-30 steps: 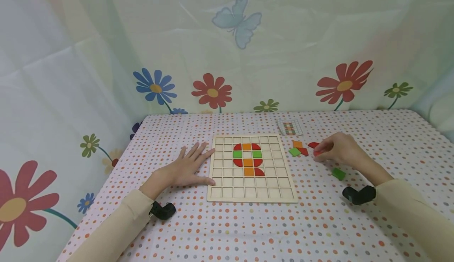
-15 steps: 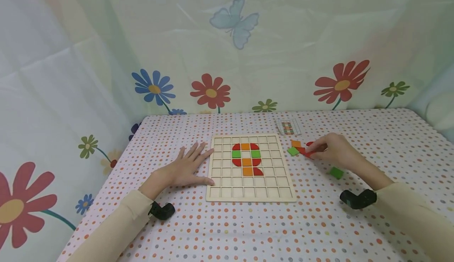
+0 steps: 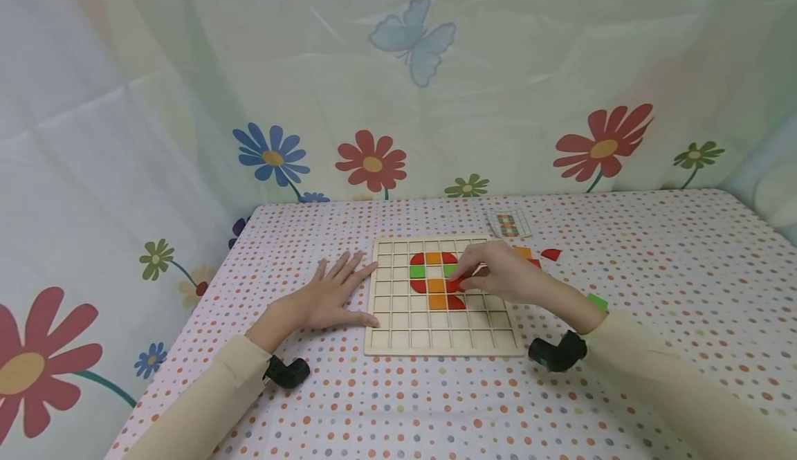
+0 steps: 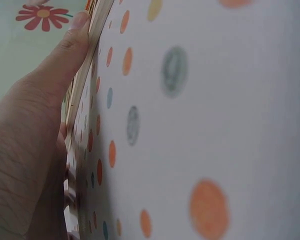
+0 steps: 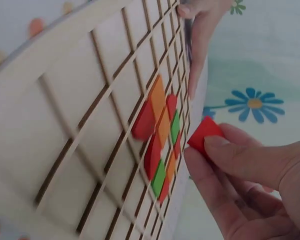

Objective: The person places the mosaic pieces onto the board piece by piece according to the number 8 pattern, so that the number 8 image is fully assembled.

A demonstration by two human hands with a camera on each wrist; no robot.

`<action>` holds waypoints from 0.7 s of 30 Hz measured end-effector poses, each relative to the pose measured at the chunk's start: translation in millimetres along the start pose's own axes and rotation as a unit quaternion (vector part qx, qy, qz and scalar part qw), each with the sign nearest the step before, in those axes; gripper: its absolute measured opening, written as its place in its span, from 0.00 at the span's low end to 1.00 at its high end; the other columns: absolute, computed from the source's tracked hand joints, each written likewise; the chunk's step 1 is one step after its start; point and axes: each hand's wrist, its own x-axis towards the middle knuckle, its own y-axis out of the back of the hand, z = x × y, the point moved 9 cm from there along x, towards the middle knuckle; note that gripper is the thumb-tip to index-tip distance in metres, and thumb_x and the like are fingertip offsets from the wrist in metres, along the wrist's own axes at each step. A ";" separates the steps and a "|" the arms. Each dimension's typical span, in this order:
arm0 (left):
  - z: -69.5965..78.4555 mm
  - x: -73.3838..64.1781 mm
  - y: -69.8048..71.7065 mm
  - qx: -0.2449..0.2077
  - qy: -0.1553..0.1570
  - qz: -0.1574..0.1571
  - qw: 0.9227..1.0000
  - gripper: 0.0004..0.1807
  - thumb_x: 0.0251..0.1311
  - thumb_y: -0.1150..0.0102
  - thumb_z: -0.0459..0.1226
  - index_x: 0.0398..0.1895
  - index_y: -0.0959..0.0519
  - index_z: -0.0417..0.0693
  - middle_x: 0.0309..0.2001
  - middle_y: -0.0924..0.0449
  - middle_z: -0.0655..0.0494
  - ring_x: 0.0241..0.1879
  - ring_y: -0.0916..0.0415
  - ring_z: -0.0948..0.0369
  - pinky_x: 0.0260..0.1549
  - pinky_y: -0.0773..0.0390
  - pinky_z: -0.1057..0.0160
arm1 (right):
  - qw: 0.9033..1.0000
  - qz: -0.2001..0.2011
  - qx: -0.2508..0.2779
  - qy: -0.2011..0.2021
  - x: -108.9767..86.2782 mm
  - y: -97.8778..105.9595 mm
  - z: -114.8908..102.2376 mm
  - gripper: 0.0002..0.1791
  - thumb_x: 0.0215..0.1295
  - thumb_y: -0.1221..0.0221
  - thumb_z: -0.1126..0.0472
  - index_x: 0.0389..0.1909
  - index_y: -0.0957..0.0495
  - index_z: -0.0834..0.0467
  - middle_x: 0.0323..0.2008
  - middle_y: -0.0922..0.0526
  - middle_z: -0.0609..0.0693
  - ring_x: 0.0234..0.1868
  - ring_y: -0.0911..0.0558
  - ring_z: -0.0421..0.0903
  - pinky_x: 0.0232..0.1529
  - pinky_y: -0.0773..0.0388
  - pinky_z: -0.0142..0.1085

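My right hand (image 3: pixel 504 273) is over the right part of the wooden grid board (image 3: pixel 389 339), pinching a red tile (image 5: pixel 205 134) between thumb and fingers. In the right wrist view that tile has a rounded side and stands off the board's face. Set into the grid is a pattern of orange tiles (image 3: pixel 438 301), green tiles (image 3: pixel 417 271) and round-edged red tiles (image 3: pixel 418 286). Fingers spread, my left hand (image 3: pixel 326 297) lies on the cloth, its thumb and index fingertips at the board's left edge.
A pattern card (image 3: pixel 508 224) lies behind the board. To the right are a loose red tile (image 3: pixel 551 254), an orange tile (image 3: pixel 523 251) partly behind my right hand, and a green tile (image 3: pixel 597 301) by the right sleeve. A dotted cloth (image 3: pixel 386 405) covers the table.
My right hand has picked up a red tile from the loose ones and carried it left, over the board. The left hand stays where it was.
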 end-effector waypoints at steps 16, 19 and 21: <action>3.3 -0.4 0.6 -0.005 -0.004 -0.005 1.000 0.59 0.61 0.51 0.77 0.87 0.62 0.64 0.86 0.72 0.50 0.84 0.75 0.48 0.77 0.71 0.34 | 0.996 -0.071 0.004 0.059 36.0 -54.5 -19.0 0.08 0.63 0.31 0.75 0.39 0.08 0.62 0.37 0.12 0.46 0.41 0.16 0.41 0.44 0.17 0.31; 1.1 0.2 0.2 -0.001 -0.001 -0.005 1.000 0.59 0.62 0.51 0.77 0.87 0.62 0.64 0.86 0.72 0.50 0.84 0.75 0.48 0.77 0.71 0.34 | 0.994 -0.088 0.003 0.059 37.0 -58.6 -19.2 0.10 0.64 0.32 0.76 0.40 0.08 0.62 0.39 0.12 0.47 0.42 0.16 0.40 0.45 0.17 0.29; -0.6 0.4 -0.6 0.001 0.001 -0.005 1.000 0.59 0.62 0.51 0.77 0.87 0.62 0.64 0.86 0.73 0.50 0.84 0.75 0.48 0.77 0.71 0.34 | 0.994 -0.096 0.003 0.057 37.9 -61.4 -18.7 0.10 0.65 0.33 0.76 0.41 0.08 0.61 0.39 0.13 0.46 0.42 0.16 0.40 0.44 0.17 0.28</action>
